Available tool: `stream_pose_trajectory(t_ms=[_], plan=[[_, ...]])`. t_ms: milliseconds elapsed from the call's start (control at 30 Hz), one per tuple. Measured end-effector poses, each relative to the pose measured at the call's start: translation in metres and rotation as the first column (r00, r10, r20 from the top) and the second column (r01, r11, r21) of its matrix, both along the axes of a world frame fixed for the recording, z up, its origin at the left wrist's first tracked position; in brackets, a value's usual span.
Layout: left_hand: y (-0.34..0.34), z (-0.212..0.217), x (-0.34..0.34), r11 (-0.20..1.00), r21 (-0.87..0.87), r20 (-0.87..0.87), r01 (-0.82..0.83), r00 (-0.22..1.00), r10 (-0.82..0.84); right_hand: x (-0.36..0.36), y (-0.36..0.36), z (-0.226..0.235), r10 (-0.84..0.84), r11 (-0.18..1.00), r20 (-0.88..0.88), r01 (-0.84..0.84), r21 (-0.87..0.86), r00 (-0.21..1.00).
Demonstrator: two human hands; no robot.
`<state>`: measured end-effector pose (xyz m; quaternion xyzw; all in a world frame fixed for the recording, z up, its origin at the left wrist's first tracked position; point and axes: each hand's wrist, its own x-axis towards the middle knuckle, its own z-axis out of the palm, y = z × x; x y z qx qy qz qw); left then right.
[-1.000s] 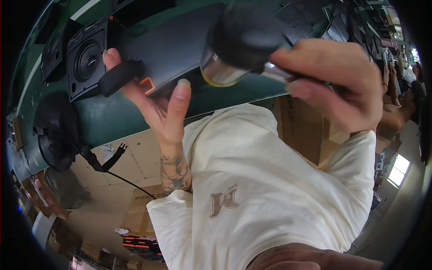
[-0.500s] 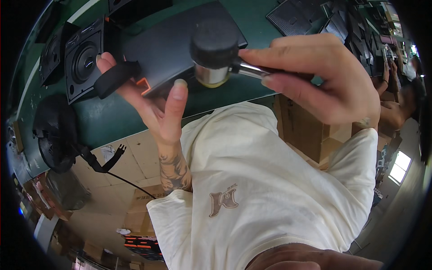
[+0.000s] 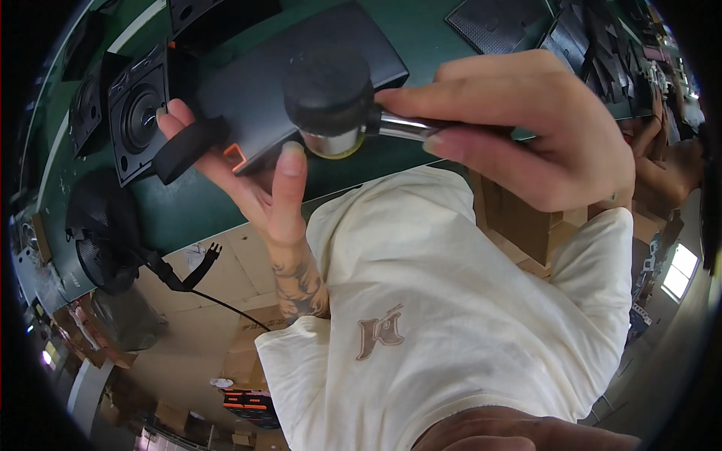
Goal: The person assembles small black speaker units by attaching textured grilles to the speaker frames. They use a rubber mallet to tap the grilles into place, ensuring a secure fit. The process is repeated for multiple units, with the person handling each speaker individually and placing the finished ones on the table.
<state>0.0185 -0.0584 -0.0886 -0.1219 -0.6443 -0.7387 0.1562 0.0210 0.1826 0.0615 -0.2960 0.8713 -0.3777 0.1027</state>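
In my right hand (image 3: 538,128) is a mallet (image 3: 329,98) with a dark, thick head and a shiny metal collar. Thumb and fingers pinch its metal handle, and the head hangs over the near side of a black box (image 3: 301,56). My left hand (image 3: 263,199) is at the box's left end, thumb raised along the near side and fingers stretched toward the far side. Across those fingers lies a curved black band (image 3: 192,149); how it is attached cannot be made out. A small orange piece (image 3: 235,156) shows at the box's corner, beside my palm.
Square black speakers (image 3: 141,116) stand on the green table (image 3: 177,214) at the left. A black fan (image 3: 101,233) sits at the left edge, with a strap hanging down. Black mesh panels (image 3: 496,26) lie at the far right. Cardboard boxes (image 3: 519,218) are under the table, and another person's arm (image 3: 665,169) shows at right.
The mallet's head has shifted left and slightly nearer, toward my left thumb. My left hand stays at the box's end. The whole view has turned a little.
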Motion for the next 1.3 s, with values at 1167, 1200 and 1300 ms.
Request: stream_pose_trajectory(t_ms=[1167, 1200, 1300], plan=[[0.007, -0.014, -0.007, 0.987, -0.116, 0.017, -0.113, 0.993, 0.116, -0.030, 0.012, -0.131, -0.130, 0.927, -0.148, 0.067, -0.370, 0.980], [0.005, -0.017, -0.007, 0.982, -0.137, 0.014, -0.129, 0.991, 0.132, -0.033, 0.011, -0.135, -0.115, 0.918, -0.133, 0.054, -0.393, 0.984], [-0.002, -0.028, -0.016, 0.974, -0.193, -0.153, -0.116, 0.984, 0.087, -0.040, 0.010, -0.146, -0.100, 0.885, -0.140, 0.024, -0.465, 0.985]])
